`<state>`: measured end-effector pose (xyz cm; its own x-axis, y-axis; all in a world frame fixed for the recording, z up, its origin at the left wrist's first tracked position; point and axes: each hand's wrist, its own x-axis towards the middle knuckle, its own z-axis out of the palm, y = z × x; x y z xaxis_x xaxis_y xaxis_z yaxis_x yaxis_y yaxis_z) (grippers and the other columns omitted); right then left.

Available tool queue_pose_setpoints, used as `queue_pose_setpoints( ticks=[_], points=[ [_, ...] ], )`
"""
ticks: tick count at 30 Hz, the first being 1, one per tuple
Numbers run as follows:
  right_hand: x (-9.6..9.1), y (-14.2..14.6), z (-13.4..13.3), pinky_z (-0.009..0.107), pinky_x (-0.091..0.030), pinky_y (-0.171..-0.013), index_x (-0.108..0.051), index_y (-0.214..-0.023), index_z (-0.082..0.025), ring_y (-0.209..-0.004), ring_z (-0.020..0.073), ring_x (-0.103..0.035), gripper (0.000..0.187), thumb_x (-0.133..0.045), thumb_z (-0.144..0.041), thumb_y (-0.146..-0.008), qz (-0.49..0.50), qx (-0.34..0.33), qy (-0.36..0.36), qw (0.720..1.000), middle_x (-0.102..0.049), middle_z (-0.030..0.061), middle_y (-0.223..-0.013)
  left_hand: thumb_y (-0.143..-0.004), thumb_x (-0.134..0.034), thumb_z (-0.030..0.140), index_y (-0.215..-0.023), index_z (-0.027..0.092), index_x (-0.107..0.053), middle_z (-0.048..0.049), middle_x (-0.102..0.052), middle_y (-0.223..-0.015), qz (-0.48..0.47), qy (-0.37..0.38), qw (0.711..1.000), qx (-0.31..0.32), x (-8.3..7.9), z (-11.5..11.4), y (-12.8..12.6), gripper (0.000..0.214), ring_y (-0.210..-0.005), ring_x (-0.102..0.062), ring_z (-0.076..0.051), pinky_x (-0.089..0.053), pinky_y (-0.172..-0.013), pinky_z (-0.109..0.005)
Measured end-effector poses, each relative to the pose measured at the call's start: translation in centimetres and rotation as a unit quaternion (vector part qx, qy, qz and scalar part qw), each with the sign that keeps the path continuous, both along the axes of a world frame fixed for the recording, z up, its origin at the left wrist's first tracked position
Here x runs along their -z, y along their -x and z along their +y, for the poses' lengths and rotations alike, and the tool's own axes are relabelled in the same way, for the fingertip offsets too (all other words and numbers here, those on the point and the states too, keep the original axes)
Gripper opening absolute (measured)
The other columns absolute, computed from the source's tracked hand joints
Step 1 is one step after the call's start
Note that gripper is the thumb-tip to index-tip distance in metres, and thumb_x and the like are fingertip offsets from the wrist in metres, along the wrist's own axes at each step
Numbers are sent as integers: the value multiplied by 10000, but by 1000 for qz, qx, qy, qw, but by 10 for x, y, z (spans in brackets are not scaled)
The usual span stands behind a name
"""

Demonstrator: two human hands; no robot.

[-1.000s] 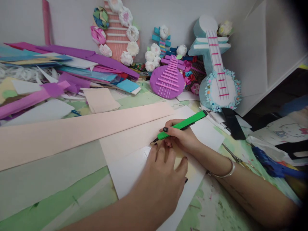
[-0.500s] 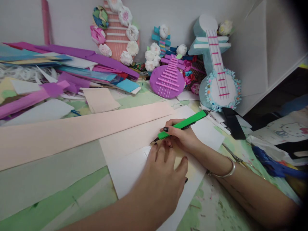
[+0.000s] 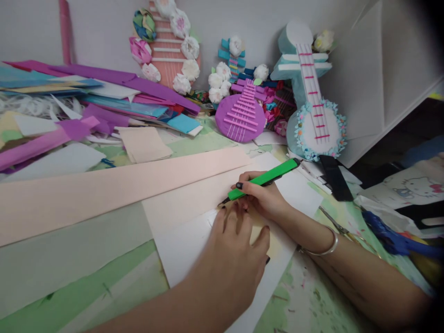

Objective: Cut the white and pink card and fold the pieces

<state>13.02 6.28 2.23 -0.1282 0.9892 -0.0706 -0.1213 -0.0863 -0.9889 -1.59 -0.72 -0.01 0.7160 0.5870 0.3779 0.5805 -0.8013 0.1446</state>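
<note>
My right hand (image 3: 262, 196) grips a green craft knife (image 3: 263, 179), its tip touching a pale cream sheet (image 3: 187, 201) near the centre. My left hand (image 3: 232, 245) lies flat with fingers stretched out, pressing a white template (image 3: 180, 247) onto that sheet just below the knife tip. A silver bangle (image 3: 328, 247) circles my right wrist. A long peach foam strip (image 3: 104, 185) runs across the table behind the sheet.
Foam guitar models stand at the back: a purple one (image 3: 241, 115), a teal one (image 3: 312, 101), a peach one with flowers (image 3: 169, 46). Stacked coloured foam sheets (image 3: 86, 92) lie at left. Scissors (image 3: 342, 229) and a blue glue gun (image 3: 391, 238) lie at right.
</note>
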Motion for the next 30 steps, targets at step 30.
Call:
queue_pose_setpoints(
  ticks=[30],
  points=[
    [-1, -4, 3, 183, -329, -343, -537, -546, -160, -357, 63, -455, 223, -728, -238, -631, 17, 15, -13, 1000, -595, -7, -524, -934, -450, 417, -1273, 191, -531, -205, -519, -1308, -6, 5, 1000, -1, 1, -1, 0, 415, -1316, -376, -426, -318, -1028, -593]
  ],
)
